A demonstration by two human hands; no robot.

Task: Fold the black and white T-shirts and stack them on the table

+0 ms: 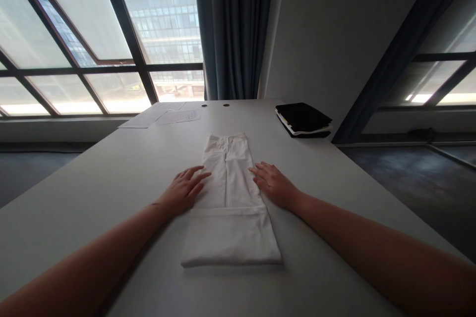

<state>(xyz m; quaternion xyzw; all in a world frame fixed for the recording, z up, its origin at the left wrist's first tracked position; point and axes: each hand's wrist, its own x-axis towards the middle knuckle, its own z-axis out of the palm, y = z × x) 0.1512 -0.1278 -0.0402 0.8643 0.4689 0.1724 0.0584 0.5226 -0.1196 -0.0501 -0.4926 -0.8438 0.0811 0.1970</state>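
White trousers lie flat on the white table, waistband at the far end. Their near part is folded over into a wide flap that covers the lower legs. My left hand rests along the left edge of the trousers, fingers stretched out and the fingertips over the cloth. On the opposite edge, my right hand lies with its fingers spread, the tips touching the fabric. Neither hand grips anything.
A black folder with papers inside lies at the table's far right. Several sheets of paper are spread at the far left. Two small round holes pierce the white table near its back edge. A dark blue curtain hangs behind.
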